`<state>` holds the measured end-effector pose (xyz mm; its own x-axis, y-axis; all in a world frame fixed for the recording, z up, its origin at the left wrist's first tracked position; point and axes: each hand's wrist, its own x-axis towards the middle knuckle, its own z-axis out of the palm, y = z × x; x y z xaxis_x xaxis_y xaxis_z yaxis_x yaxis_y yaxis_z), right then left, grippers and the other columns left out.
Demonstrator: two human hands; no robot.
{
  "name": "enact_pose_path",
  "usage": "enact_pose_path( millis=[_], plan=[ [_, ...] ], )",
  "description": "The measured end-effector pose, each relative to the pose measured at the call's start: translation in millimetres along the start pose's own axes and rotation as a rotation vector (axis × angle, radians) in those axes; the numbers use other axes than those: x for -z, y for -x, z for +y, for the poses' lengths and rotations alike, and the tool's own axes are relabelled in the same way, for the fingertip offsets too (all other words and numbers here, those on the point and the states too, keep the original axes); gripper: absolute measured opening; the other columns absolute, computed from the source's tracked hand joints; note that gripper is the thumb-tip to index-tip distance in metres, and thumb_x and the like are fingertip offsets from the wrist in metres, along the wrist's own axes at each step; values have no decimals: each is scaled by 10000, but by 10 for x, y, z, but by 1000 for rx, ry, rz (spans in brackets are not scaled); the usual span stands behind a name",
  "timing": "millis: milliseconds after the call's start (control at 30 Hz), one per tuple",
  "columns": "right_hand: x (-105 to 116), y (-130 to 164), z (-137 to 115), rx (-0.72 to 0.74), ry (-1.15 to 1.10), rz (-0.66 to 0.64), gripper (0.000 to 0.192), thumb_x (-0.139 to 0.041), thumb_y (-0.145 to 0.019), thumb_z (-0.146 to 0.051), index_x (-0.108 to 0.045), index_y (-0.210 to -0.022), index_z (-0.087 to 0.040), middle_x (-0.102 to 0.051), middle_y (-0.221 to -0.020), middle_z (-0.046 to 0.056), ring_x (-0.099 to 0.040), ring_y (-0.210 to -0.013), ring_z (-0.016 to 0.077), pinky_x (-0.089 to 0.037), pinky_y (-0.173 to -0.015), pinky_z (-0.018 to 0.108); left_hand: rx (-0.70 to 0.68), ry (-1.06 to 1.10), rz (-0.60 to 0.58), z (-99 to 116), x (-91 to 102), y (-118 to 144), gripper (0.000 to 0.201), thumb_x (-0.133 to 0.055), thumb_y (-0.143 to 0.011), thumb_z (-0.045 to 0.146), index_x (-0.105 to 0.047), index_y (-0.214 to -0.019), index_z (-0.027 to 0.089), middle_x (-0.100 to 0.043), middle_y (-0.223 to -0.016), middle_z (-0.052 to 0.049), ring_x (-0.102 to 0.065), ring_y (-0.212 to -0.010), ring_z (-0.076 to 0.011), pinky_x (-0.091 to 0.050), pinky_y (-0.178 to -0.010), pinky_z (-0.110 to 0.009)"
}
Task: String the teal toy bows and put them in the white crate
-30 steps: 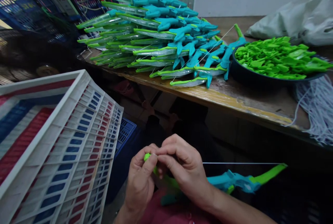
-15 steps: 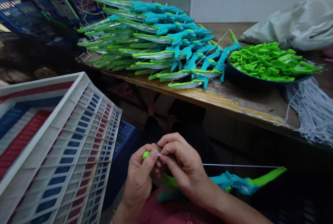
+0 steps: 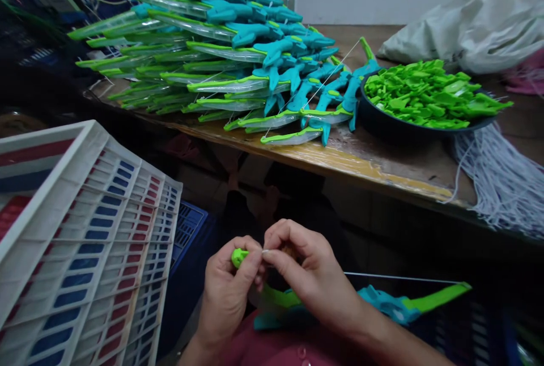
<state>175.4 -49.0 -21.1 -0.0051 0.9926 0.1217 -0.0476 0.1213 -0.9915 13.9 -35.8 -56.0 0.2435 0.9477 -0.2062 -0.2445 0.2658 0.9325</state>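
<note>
A teal and green toy bow [image 3: 385, 303] lies across my lap, its right limb pointing out to the right. My left hand [image 3: 229, 284] is closed around the bow's left end, and the green tip [image 3: 238, 257] pokes out between thumb and forefinger. With thumb and fingertips, my right hand [image 3: 306, 272] pinches the end of a thin white string [image 3: 264, 251] right beside that tip. Behind the right hand the string runs taut to the bow's far right tip. My hands cover the middle of the bow, and any knot is too small to make out.
On the wooden bench [image 3: 357, 165] are stacked toy bows [image 3: 255, 54], a dark bowl [image 3: 395, 131] of green plastic parts, a bundle of white strings [image 3: 501, 179] and a whitish sack [image 3: 467, 26]. A white plastic crate [image 3: 97, 230] stands close on my left.
The view has shifted, so the bench and crate sit further left. My right hand has drawn slightly away from the left, pulling the string end out from the green tip.
</note>
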Motion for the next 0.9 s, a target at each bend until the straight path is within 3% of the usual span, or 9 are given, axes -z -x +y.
enact_pose_path(
  millis=[100,300,400,533,633,767,900],
  plan=[
    [31,-69,58,-71,-89,26,111,-697,-913,-148,-620,-849,-196,-640,-804,-32,-591,-660,81,-466,-590,184,9,-11,-34,-37,27,-48,225,-747,-942,358,-694,-823,174,-578,-634,29,-531,-540,-78,-447,-508,-155],
    [43,-132,135,123,30,19,139,-660,-948,-104,-710,-852,-192,-657,-866,-1,-632,-787,97,-505,-719,199,60,124,-124,-24,17,-194,270,-776,-911,381,-699,-781,157,-551,-644,26,-498,-527,-65,-440,-493,-146],
    [48,-139,158,-15,-55,61,79,-695,-945,-147,-723,-948,-221,-672,-877,-14,-654,-781,100,-525,-729,206,100,159,-128,-37,5,-235,280,-773,-913,375,-683,-765,154,-528,-632,31,-487,-531,-67,-439,-499,-147],
    [94,-193,179,-144,-110,29,53,-733,-917,-172,-740,-874,-201,-662,-858,-13,-655,-747,92,-529,-685,185,112,182,-99,-86,-15,-272,284,-765,-918,364,-657,-754,160,-520,-628,34,-488,-528,-71,-424,-494,-151],
    [120,-223,203,-96,-62,14,89,-713,-928,-151,-750,-855,-187,-666,-858,-1,-658,-764,94,-535,-704,190,123,188,-67,-109,-57,-312,317,-780,-895,374,-633,-715,159,-517,-625,33,-477,-518,-76,-414,-482,-164],
    [111,-186,262,51,89,110,100,-704,-937,-129,-734,-866,-193,-663,-827,-5,-642,-771,98,-522,-718,205,163,168,-21,-106,-123,-377,324,-765,-886,347,-612,-671,160,-503,-580,36,-458,-500,-80,-406,-480,-174],
    [128,-131,315,115,149,120,135,-663,-951,-82,-718,-903,-195,-656,-921,14,-656,-825,105,-541,-724,208,217,216,-67,-90,-132,-435,332,-791,-845,365,-607,-665,156,-501,-565,37,-449,-495,-78,-403,-484,-174]
  ],
)
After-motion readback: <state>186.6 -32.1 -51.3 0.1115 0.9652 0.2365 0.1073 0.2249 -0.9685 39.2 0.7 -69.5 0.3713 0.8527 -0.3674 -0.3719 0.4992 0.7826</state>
